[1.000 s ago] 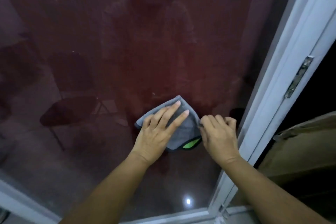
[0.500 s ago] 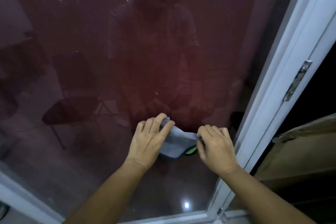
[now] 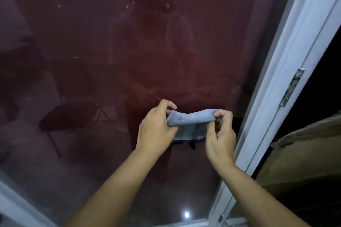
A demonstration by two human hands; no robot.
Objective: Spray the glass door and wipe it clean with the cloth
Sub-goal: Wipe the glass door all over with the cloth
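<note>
Head view shows your left hand (image 3: 156,129) and right hand (image 3: 219,138) each pinching an end of the cloth (image 3: 190,119) stretched between them off the glass door (image 3: 129,61); either pinch slackening could drop it.

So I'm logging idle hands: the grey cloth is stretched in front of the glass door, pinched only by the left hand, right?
No, both grip it. In the head view the left hand and right hand each pinch an end of the grey cloth before the glass door.
</note>
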